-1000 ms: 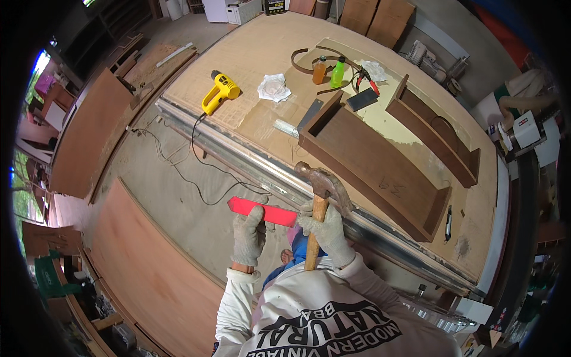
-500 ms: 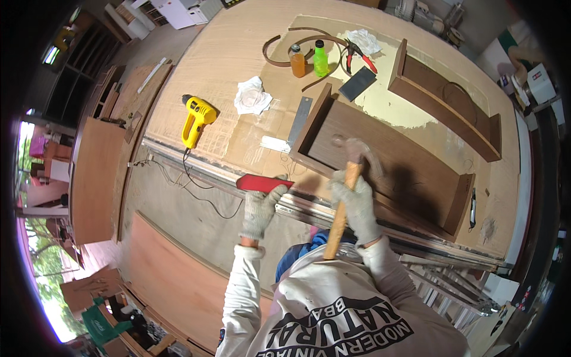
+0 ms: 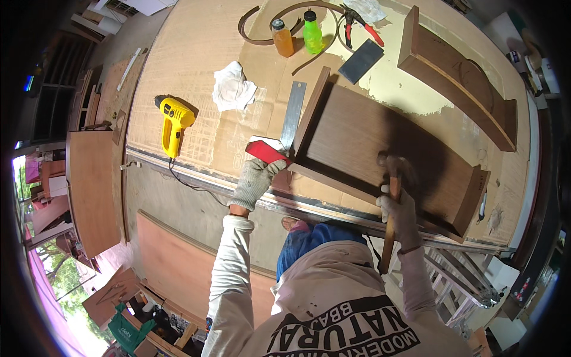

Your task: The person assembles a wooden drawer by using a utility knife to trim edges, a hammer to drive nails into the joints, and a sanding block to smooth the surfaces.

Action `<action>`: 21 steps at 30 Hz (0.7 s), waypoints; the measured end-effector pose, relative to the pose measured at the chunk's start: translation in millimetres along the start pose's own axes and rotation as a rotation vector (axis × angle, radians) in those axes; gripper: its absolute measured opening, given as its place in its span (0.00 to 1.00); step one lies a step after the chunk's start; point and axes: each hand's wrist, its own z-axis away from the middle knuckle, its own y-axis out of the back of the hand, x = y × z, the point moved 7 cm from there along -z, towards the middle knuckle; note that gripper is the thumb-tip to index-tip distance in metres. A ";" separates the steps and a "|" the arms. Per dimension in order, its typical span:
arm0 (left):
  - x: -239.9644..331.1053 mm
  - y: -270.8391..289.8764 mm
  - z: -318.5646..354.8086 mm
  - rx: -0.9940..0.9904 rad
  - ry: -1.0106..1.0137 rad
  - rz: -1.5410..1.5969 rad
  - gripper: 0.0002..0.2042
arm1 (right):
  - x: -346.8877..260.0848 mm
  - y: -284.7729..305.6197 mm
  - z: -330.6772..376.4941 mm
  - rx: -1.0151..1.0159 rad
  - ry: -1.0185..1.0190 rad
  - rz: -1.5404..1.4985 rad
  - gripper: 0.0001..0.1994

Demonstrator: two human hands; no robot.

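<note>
My left hand (image 3: 256, 181), in a grey glove, grips the red handle of a try square (image 3: 266, 152). The square's metal blade (image 3: 292, 116) lies along the left end of a brown wooden shelf unit (image 3: 363, 143) on the workbench. My right hand (image 3: 399, 208), also gloved, holds a hammer by its wooden handle (image 3: 388, 238). The hammer head (image 3: 392, 162) is blurred above the near edge of the shelf unit.
A yellow heat gun (image 3: 172, 119), a white rag (image 3: 233, 89), an orange bottle (image 3: 283, 38), a green bottle (image 3: 311, 33), red-handled pliers (image 3: 360, 24) and a dark block (image 3: 361, 60) lie on the bench. A second shelf unit (image 3: 458, 77) sits far right. A ladder (image 3: 470, 279) stands below.
My left hand has carried the red square up from below the bench edge and set it against the shelf unit. My right hand has moved the hammer right, over the unit's near edge.
</note>
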 end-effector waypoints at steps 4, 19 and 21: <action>-9.0 -2.0 -7.9 -0.023 0.065 0.017 0.13 | 8.6 -12.4 11.4 -0.009 0.022 -0.016 0.18; -7.8 -0.7 -11.4 -0.025 0.019 0.049 0.10 | 25.1 -11.9 12.8 -0.033 -0.011 -0.031 0.18; -4.3 -1.6 -9.8 0.007 0.075 0.071 0.09 | 26.6 -11.7 12.1 -0.039 -0.005 -0.060 0.18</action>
